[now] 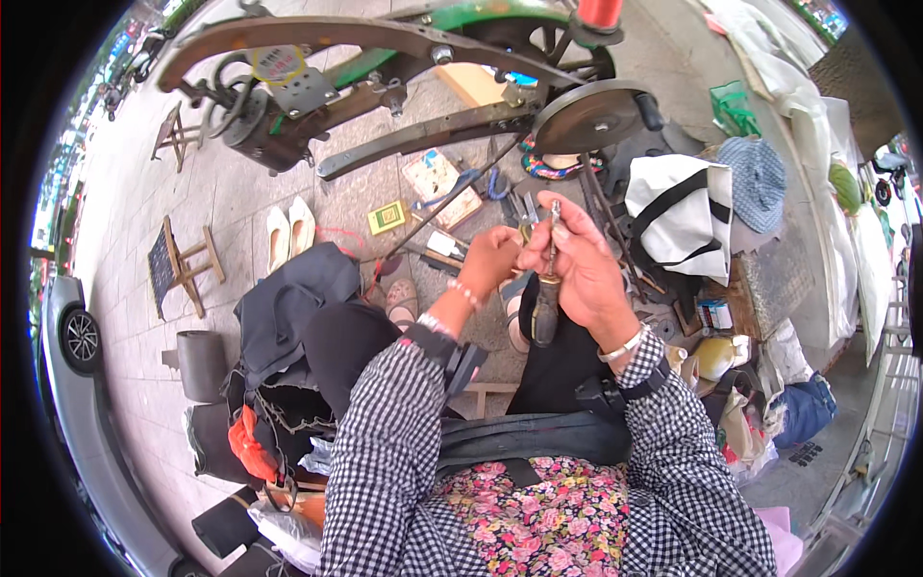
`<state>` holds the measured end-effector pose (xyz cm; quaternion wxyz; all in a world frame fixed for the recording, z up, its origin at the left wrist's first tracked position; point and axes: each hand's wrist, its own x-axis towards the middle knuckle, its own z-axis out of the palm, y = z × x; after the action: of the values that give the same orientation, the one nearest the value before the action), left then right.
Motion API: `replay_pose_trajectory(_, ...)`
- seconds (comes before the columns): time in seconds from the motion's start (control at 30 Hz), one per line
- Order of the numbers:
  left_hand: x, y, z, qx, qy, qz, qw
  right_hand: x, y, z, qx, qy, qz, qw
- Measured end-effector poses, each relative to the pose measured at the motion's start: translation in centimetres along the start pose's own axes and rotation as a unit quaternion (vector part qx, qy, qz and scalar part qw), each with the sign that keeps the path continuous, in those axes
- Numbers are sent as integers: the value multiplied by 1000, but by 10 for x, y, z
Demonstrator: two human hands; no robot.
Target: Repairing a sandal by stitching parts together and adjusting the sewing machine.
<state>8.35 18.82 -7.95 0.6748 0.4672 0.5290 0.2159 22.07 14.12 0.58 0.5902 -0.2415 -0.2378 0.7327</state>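
My right hand (pixel 588 277) is closed around a slim hand tool with a dark, rounded handle (pixel 545 313) and a metal shaft, like an awl or a screwdriver. Its handle points down toward my lap, and its metal end rises between thumb and fingers. Just left of it, my left hand (pixel 492 262) has its fingers pinched together close to the shaft; anything between those fingertips is too small to make out. Both hands are above my knees. Beyond them stands a hand-cranked sewing machine with a rusty arm (pixel 385 38), a crank wheel (pixel 588 117) and a red thread spool (pixel 601 13).
On the pavement ahead lie a yellow box (pixel 386 217), a shallow parts tray (pixel 442 183) and white shoes (pixel 288 234). Folding stools (pixel 183 269) stand left, near a metal cylinder (pixel 200 365). To the right are a white bag (pixel 678 212) and a blue hat (pixel 753 183).
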Motion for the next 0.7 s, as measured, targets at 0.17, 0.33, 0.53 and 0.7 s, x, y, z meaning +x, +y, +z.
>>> replay_pose_trajectory(0.17, -97, 23, 10, -198, -36, 60, 978, -3, 9, 3, 16, -17, -48, 999)
replay_pose_trajectory(0.33, -145, 23, -3, -31, -2, 217, 976, -17, 12, 31, 31, -119, 19, 992)
replay_pose_trajectory(0.53, -167, 12, -6, -58, 101, 279, 953, -27, 19, 44, -230, -49, -14, 972)
replay_pose_trajectory(0.7, -159, -5, -11, -31, 151, 319, 935, -35, 24, 52, -258, -29, -73, 963)
